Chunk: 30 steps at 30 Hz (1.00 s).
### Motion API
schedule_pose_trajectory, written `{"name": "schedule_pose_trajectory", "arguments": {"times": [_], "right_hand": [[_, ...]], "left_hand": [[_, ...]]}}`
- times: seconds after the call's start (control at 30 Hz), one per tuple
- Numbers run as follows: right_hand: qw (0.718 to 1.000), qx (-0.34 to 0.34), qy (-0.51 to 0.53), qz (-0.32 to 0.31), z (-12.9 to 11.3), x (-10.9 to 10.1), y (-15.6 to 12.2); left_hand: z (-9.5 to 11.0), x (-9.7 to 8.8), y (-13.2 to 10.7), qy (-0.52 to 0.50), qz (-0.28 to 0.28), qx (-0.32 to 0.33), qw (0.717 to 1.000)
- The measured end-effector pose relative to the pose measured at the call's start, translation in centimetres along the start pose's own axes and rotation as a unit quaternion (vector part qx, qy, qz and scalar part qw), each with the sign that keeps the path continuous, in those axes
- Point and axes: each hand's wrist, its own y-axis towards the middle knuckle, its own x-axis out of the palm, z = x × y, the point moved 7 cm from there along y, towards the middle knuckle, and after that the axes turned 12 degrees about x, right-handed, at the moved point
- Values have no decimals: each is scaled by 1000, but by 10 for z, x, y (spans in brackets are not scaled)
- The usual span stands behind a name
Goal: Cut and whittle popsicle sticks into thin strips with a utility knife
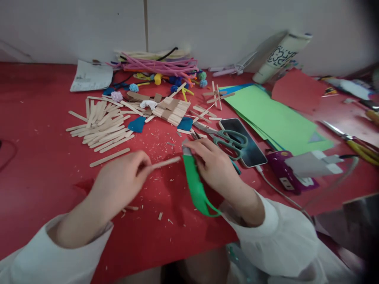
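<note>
My left hand (122, 181) is closed, pinching one end of a wooden craft stick (166, 162) that points right, its free end close to my right hand. My right hand (217, 163) is closed around a bright green thing (194, 183) with a grey end and a thin green loop hanging below. Its exact kind is unclear, as my fingers cover part of it. Small dark tips show just beyond those fingers. Green-handled scissors (229, 142) lie beyond my right hand, partly over a phone (244, 144). Wood shavings dot the red table (154, 240) between my hands.
Loose craft sticks (100, 126) are heaped at left, near a panel of joined sticks (171, 110). Pink pipe cleaners (160, 65) lie along the wall. Green paper (278, 118), a purple item (284, 169), a white charger with a cable (309, 163) and pliers (352, 140) occupy the right.
</note>
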Motion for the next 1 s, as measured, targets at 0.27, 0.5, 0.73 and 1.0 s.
{"name": "schedule_pose_trajectory", "arguments": {"times": [0.27, 0.5, 0.73, 1.0], "right_hand": [[929, 160, 325, -74, 2, 10, 10], [855, 190, 470, -109, -10, 18, 9], [948, 106, 295, -56, 1, -17, 11], [988, 150, 26, -12, 44, -37, -12]], "left_hand": [[5, -27, -2, -121, 215, 68, 967], [33, -10, -8, -190, 199, 127, 953], [24, -7, -3, -269, 149, 67, 949], [21, -27, -15, -370, 157, -7, 916]]}}
